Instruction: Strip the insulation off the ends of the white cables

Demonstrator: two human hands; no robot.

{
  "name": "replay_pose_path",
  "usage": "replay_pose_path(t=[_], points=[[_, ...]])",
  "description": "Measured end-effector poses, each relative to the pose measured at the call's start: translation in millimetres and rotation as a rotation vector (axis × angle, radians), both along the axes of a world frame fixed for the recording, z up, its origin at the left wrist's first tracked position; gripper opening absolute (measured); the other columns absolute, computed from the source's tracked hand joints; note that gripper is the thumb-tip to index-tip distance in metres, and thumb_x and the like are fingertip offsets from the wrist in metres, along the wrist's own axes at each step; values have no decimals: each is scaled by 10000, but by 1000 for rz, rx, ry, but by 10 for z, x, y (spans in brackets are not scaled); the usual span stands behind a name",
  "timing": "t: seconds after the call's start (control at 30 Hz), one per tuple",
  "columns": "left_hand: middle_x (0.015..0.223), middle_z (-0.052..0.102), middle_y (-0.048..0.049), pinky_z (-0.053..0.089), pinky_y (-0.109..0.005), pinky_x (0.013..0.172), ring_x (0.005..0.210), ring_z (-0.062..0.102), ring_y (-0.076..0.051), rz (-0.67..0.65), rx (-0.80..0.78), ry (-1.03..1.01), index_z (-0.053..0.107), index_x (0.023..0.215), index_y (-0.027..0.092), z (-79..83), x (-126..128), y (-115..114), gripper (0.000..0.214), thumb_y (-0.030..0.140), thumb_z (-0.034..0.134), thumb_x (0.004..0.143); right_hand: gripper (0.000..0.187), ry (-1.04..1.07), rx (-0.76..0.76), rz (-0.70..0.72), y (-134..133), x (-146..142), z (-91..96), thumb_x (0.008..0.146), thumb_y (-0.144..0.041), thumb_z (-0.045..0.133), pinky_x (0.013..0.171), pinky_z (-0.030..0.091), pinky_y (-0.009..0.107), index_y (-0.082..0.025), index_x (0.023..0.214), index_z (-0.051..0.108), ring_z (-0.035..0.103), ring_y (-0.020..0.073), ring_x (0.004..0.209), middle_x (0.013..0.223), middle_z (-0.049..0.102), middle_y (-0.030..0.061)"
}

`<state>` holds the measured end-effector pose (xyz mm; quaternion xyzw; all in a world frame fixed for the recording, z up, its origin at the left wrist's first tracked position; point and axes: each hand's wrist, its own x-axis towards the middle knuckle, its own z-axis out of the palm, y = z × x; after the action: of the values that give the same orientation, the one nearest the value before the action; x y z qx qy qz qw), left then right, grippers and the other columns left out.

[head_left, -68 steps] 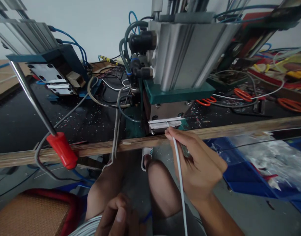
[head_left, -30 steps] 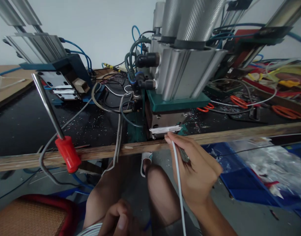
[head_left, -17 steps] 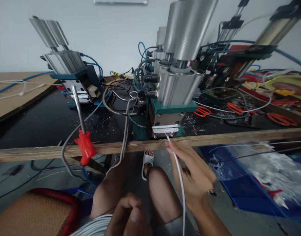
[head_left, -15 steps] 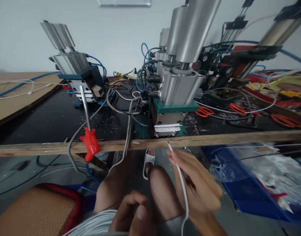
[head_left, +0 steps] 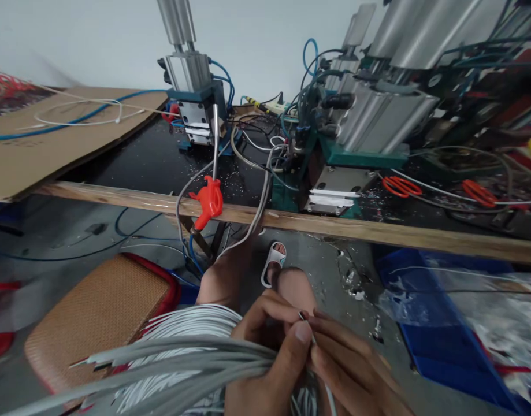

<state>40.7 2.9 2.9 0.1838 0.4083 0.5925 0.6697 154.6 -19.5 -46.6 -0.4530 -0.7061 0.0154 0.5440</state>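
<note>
Over my lap, both hands meet at the end of a thin white cable (head_left: pixel 329 398). My right hand (head_left: pixel 356 364) pinches this cable just below its tip, where dark inner wires show. The thumb and forefinger of my left hand (head_left: pixel 269 341) close on the same tip from the other side. Several grey cables (head_left: pixel 196 361) run from the left up to my left hand; whether its palm grips them is hidden. Beneath them, a large bundle of white cables (head_left: pixel 191 320) lies across my lap.
A wooden edge (head_left: pixel 334 227) borders the black bench. Pneumatic machines with silver cylinders (head_left: pixel 382 115) stand on it, along with orange-handled scissors (head_left: pixel 401 186). A red-handled lever (head_left: pixel 210 199) juts over the edge. Below are a blue bin (head_left: pixel 438 346) with clear plastic and a woven stool (head_left: pixel 104 318).
My right hand has brought the white cable's end down from the bench edge to my left hand, which now pinches it. My view has turned left, and grey cables now show at the left.
</note>
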Motion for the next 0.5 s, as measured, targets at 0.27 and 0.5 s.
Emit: replay_pose_path(t=[0.27,0.5], points=[[723,606,30,421,-135,545,600,537,-66,35,68,40,740,724,190,13,-24,-31,276,384,930,774,349,50,114,-18,22,-93,-87,1069,-215,540,869,690,301,-303,1369,694,796,182,1010,1086,821,-9],[742,610,39,392,-126,499,526,513,-31,-7,135,23,745,778,188,-101,-40,-15,213,340,877,846,318,24,131,-82,-3,-49,-62,1063,-212,542,810,699,350,-281,1313,724,804,203,938,1058,825,0]])
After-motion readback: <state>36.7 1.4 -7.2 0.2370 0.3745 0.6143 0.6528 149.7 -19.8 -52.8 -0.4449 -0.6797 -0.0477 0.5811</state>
